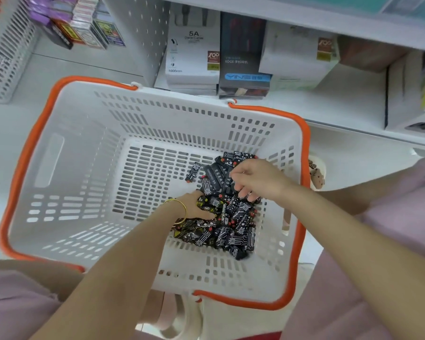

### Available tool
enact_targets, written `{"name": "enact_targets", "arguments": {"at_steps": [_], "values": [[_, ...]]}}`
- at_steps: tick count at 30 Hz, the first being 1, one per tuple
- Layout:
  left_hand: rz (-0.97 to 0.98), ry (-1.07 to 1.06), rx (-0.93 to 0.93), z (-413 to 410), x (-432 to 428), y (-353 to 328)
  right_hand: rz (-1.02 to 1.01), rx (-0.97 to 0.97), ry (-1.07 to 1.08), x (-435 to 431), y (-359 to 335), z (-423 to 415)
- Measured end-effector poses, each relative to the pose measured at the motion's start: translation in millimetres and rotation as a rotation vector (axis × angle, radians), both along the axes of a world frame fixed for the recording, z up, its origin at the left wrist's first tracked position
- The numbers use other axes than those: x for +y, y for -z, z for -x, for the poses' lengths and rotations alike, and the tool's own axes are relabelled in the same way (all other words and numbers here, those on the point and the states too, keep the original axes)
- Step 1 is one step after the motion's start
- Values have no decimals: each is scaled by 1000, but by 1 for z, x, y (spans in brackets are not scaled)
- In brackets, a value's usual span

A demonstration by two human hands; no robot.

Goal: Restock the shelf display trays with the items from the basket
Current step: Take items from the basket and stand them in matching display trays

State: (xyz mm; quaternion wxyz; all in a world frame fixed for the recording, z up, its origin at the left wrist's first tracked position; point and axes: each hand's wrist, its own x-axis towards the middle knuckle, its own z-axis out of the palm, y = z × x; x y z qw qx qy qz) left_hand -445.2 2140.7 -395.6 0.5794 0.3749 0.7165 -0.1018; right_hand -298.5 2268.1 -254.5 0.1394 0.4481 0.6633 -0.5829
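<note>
In the basket [66,168], both hands' fingers [243,190] dig into lighters [231,227].

The white cardboard cable box [193,52] on the shelf reads "5A" and "1000mm", while the neighbouring black cardboard box [243,57] reads "EDGE" and "YINS".

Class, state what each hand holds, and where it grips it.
Both the left hand and right hand dig into the pile of black packets; any hold is hidden.
</note>
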Motion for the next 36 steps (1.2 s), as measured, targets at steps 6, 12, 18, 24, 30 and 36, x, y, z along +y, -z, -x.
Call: {"name": "enact_targets", "arguments": {"at_steps": [6, 12, 18, 24, 30, 36], "values": [[-25, -23, 4, -13, 6, -4, 0, -2, -2, 0, 0, -1], [-103, -90, 32, -19, 1, -9, -13, 6, -9, -1, 1, -1], [-179, -214, 60, -15, -6, -32, -20, 38, 11, 1, -6, 2], [-321, -417, 14, -6, 4, -87, -29, 91, 62, 5, -23, 1], [-572, -593, -79, -2, 29, -165, -178, 133, 183, 18, -64, -12], [-776, -772, -302, -4, 45, -253, 41, 282, 370, 23, -118, -29]]}}
